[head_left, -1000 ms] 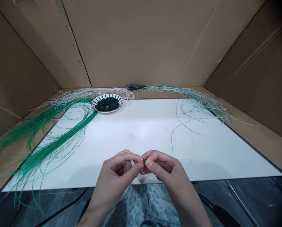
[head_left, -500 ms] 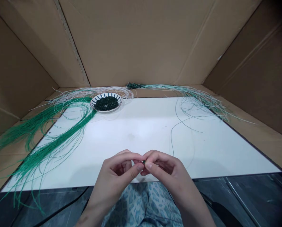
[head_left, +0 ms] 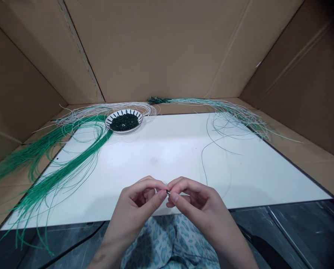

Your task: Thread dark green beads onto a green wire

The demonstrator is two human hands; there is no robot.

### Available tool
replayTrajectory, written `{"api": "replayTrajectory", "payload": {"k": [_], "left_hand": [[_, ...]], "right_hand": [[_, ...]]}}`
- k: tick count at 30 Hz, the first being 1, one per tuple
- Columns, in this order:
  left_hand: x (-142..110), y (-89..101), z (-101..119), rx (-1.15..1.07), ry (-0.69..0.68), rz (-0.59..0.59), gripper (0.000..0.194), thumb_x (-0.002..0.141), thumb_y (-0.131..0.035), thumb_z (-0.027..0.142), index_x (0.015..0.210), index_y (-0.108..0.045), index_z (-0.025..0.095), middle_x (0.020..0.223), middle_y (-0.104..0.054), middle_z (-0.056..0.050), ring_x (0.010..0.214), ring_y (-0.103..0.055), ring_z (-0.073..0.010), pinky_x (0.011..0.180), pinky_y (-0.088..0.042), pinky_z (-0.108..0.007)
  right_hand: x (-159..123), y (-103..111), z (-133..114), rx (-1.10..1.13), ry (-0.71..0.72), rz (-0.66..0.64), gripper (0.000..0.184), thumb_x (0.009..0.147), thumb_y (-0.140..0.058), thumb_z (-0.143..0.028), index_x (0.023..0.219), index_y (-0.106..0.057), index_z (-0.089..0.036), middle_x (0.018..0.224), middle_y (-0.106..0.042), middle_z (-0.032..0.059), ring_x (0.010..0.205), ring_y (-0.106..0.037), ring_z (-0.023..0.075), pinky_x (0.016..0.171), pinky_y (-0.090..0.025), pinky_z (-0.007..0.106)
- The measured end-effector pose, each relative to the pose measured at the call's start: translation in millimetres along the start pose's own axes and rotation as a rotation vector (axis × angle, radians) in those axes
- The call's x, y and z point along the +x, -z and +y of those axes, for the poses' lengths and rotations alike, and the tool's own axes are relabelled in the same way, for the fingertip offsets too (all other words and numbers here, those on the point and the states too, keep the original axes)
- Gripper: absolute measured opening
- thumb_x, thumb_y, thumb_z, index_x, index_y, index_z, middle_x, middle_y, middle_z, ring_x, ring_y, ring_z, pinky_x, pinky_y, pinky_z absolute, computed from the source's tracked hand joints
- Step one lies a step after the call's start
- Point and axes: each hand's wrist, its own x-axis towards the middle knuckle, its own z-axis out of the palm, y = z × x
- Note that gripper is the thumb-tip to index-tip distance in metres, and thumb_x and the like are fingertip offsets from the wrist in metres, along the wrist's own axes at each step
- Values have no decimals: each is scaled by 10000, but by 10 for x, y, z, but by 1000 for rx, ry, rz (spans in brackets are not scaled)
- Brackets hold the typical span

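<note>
A tiny dark green piece point(head_left: 167, 192) sits between the fingertips of both hands, above the near edge of the white board. My left hand point(head_left: 143, 200) pinches it from the left with thumb and index finger. From the other side, my right hand point(head_left: 193, 198) is closed in a pinch on the same piece. Fingertips hide most of it, so its exact kind cannot be made out. A thin green strand point(head_left: 202, 160) curves over the board and drops behind my right hand; whether it joins the piece is hidden.
Small dark green pieces point(head_left: 124, 122) fill a striped dish point(head_left: 110, 126) at the back left. Green strands point(head_left: 71, 164) lie on the left, white strands point(head_left: 130, 105) behind the dish. A bundle with dark ends point(head_left: 157, 100) runs along the back right. Cardboard walls point(head_left: 167, 48) enclose the white board point(head_left: 155, 149).
The fingertips have drawn slightly apart, and more of the dark piece shows between them. The whole view has shifted a little.
</note>
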Motion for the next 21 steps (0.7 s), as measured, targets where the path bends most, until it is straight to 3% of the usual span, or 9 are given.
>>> {"api": "replayTrajectory", "payload": {"k": [9, 15, 21], "left_hand": [[-15, -10, -3, -5, -3, 13, 155, 834, -790, 360, 774, -807, 218, 688, -550, 20, 556, -333, -91, 487, -202, -266], [-23, -101, 38, -39, 14, 117, 146, 797, -806, 315, 697, -786, 210, 629, -490, 39, 547, -296, -87, 501, -184, -275], [-29, -124, 20, -101, 30, 141, 149, 772, -829, 336, 701, -793, 209, 599, -482, 45, 544, -278, -84, 495, -179, -263]], "right_hand": [[12, 8, 27, 6, 27, 8, 191, 863, -756, -348, 735, -709, -214, 848, -685, 10, 732, -648, 142, 662, -515, 248], [15, 24, 31, 8, 24, -35, 202, 878, -748, -353, 737, -704, -214, 871, -686, -1, 752, -627, 117, 666, -507, 212], [14, -18, 34, 12, 57, 22, 163, 852, -773, -305, 729, -715, -215, 836, -682, -5, 756, -625, 124, 686, -515, 211]]}}
